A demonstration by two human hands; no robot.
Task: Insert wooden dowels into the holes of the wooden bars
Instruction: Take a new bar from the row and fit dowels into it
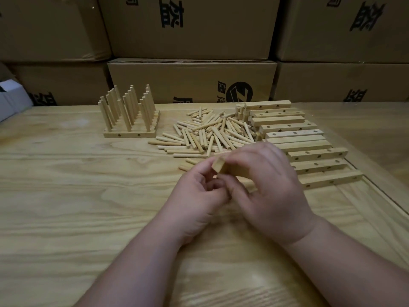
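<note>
Both hands meet above the table's middle around one wooden bar (219, 166). My right hand (265, 187) grips the bar from above and covers most of it; only its left end shows. My left hand (199, 196) has its fingers curled at that end, thumb against it. A loose pile of wooden dowels (208, 134) lies just beyond the hands. To the right, several drilled bars (309, 147) lie side by side. At the back left stand finished bars with upright dowels (128, 114). Whether a dowel sits in my fingers is hidden.
The work happens on a light wooden table (88, 207). Stacked cardboard boxes (192, 80) form a wall along the table's far edge. A white box (11, 100) sits at the far left. A raised table edge runs diagonally at the right (376, 185).
</note>
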